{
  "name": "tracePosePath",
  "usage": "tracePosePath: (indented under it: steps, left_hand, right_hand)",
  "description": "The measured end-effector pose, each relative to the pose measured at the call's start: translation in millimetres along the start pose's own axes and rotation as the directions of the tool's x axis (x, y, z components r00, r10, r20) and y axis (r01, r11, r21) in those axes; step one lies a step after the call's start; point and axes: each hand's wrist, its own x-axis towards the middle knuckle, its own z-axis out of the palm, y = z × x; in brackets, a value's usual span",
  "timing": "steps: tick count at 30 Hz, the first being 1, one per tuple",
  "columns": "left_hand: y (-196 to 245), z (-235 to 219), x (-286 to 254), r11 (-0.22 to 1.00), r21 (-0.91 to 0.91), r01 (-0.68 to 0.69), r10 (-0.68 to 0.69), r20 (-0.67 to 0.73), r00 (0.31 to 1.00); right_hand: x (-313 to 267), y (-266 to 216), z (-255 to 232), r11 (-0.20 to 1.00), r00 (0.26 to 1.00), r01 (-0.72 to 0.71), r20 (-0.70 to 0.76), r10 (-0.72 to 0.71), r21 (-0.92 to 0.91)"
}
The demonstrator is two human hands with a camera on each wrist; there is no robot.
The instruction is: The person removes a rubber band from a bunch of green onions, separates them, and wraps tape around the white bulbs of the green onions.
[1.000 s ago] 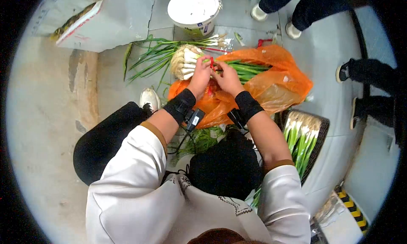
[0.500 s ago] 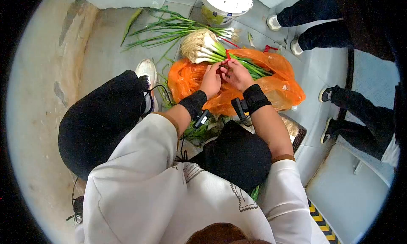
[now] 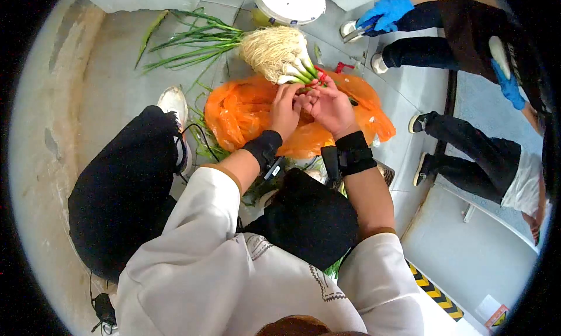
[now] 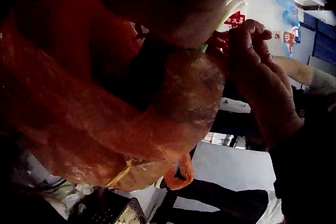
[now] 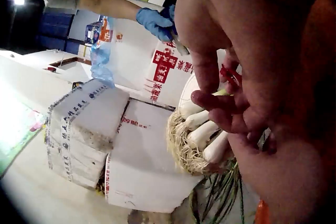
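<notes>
A bunch of spring onions [image 3: 273,52], roots and white ends towards the upper left, lies over a crumpled orange plastic bag [image 3: 234,111]. Round its stems runs a red tie [image 3: 321,76]. Just below the bunch, my left hand [image 3: 285,109] has its fingertips at the tie, close against the other hand. My right hand [image 3: 333,109] pinches the tie between thumb and fingers, palm partly turned up. In the right wrist view, the white onion ends [image 5: 197,134] show past the curled fingers. Most green leaves are hidden behind my right hand and the bag.
Loose spring onions [image 3: 198,44] lie on the tiled floor at the left. A lidded white bucket [image 3: 290,3] stands behind the bunch. At the upper right, a person wears blue gloves [image 3: 385,11]; another person's legs [image 3: 467,155] are lower down. White boxes [image 5: 152,155] stand nearby.
The bunch's root end looks larger and tilted up more, with fewer leaves showing. Both hands remain at the tie, my right palm turned up more. Blue-gloved hands have come into view.
</notes>
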Motion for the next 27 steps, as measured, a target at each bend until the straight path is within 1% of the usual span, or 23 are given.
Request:
tracePosePath:
  steps: [2, 4, 6, 8, 10, 12, 13, 15, 16, 18, 19, 22, 24, 27]
  left_hand:
    - [6, 0, 4, 0.999, 0.035, 0.004, -0.004, 0.004, 1.0]
    - [12, 1, 6, 0.997, 0.076, -0.016, 0.016, -0.008, 1.0]
    - [8, -2, 6, 0.997, 0.071, -0.009, 0.009, 0.011, 1.0]
    - [4, -6, 11, 0.991, 0.119, -0.067, 0.065, 0.019, 0.998]
    - [0, -5, 11, 0.989, 0.122, -0.084, 0.083, 0.013, 0.996]
    - [-3, -6, 12, 0.994, 0.043, -0.096, 0.096, -0.012, 0.995]
    - [-2, -5, 9, 0.995, 0.045, -0.089, 0.089, -0.011, 0.996]
    - [0, -3, 10, 0.997, 0.082, 0.01, -0.011, 0.007, 1.0]
    - [-1, -2, 9, 0.996, 0.085, 0.017, -0.017, 0.004, 1.0]
    - [-5, -1, 6, 0.997, 0.072, -0.007, 0.008, -0.007, 1.0]
    - [-7, -1, 6, 0.997, 0.076, -0.002, 0.002, -0.004, 1.0]
    - [-10, -4, 8, 0.994, 0.104, 0.018, -0.02, 0.018, 1.0]
    - [-10, -4, 9, 0.994, 0.113, 0.01, -0.015, 0.045, 0.999]
    - [-12, -3, 9, 0.993, 0.121, -0.009, 0.006, 0.026, 1.0]
  right_hand:
    - [-5, -2, 8, 1.0, 1.0, 0.024, -0.02, -0.024, 0.001]
    - [-7, -6, 0, 1.0, 1.0, 0.014, -0.022, -0.014, -0.024]
    - [-5, -5, 2, 1.0, 0.999, 0.011, -0.048, -0.01, 0.002]
    - [0, -2, 7, 1.0, 0.999, 0.026, -0.036, -0.026, -0.005]
    - [-1, -2, 5, 0.999, 0.998, 0.037, -0.041, -0.037, -0.007]
    - [0, -5, 2, 1.0, 0.998, -0.025, -0.064, 0.024, -0.013]
    - [-1, -5, 0, 0.999, 0.997, -0.03, -0.068, 0.029, -0.01]
    - [-1, -7, 6, 0.998, 0.98, -0.013, -0.197, 0.025, 0.061]
    - [0, -9, 3, 0.998, 0.98, -0.02, -0.198, 0.032, 0.063]
    - [0, -9, -2, 0.996, 0.989, -0.028, -0.142, 0.04, 0.087]
    - [0, -8, -5, 0.995, 0.988, -0.03, -0.146, 0.043, 0.093]
    - [-5, -5, 12, 0.998, 0.982, -0.023, -0.185, 0.033, 0.053]
    - [-7, -5, 17, 0.999, 0.986, 0.023, -0.166, -0.018, 0.031]
    - [-4, -4, 11, 0.998, 0.99, 0.01, -0.142, -0.001, 0.065]
